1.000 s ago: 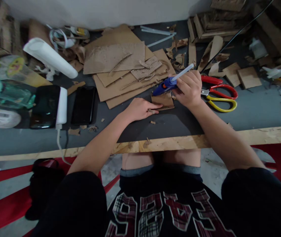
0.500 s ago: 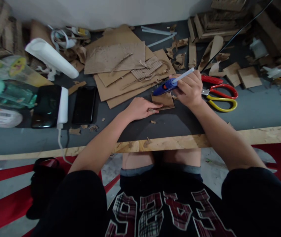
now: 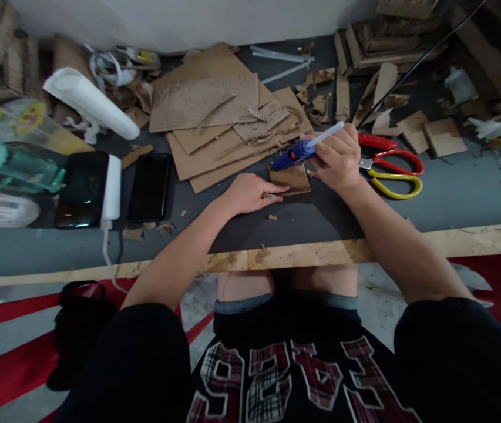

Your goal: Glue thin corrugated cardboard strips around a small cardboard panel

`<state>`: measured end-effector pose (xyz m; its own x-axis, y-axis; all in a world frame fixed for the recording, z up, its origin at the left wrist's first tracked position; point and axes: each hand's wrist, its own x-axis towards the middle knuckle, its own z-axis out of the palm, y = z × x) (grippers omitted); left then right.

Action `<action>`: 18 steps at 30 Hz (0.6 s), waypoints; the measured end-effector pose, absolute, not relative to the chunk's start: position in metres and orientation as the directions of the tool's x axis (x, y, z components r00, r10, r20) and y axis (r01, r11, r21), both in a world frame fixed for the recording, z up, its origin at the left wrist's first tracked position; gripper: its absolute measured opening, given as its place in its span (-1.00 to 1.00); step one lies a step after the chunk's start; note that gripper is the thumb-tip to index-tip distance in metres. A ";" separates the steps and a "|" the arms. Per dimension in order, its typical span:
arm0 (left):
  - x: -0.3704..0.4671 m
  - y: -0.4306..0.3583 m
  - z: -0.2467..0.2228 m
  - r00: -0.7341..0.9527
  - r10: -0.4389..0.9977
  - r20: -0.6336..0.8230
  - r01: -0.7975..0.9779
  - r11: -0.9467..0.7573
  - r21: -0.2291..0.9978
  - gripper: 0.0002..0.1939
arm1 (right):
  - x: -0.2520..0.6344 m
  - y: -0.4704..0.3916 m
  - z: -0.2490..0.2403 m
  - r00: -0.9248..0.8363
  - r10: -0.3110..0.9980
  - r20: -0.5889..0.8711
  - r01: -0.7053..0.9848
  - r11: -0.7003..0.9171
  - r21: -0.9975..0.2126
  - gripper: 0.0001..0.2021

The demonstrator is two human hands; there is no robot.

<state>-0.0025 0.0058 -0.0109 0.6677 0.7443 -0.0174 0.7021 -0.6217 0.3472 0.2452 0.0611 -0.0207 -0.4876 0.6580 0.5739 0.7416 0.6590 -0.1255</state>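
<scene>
In my right hand (image 3: 338, 155) is a blue hot glue gun (image 3: 293, 155), its fingers wrapped round the handle. A translucent glue stick (image 3: 327, 134) juts out of the gun's back end. The gun's nozzle points left and down, at the upper left edge of a small piece of cardboard (image 3: 296, 179); I cannot tell whether it touches. My left hand (image 3: 250, 192) grips that piece at its left end, with the index finger stretched along it and the thumb near its front edge. The piece rests on the dark tabletop (image 3: 250, 232).
Stacked cardboard sheets (image 3: 206, 106) lie behind my hands. Scissors (image 3: 395, 170) with red and yellow handles lie right of my right hand. A black phone (image 3: 150, 187), a white power bank (image 3: 111, 188) and bottles stand or lie to the left. Loose glue sticks (image 3: 279, 56) are at the back.
</scene>
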 end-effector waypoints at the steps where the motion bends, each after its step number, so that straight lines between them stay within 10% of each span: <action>1: -0.002 0.006 -0.011 0.666 0.746 -0.015 0.703 -0.620 0.350 -0.64 | 0.245 0.061 -0.020 -0.491 0.664 0.564 0.742 0.658 -0.128 -0.61; 18: -0.005 0.008 -0.018 0.685 0.726 0.057 0.678 -0.665 0.314 -0.65 | 0.253 0.062 -0.012 -0.537 0.653 0.534 0.700 0.698 -0.149 -0.57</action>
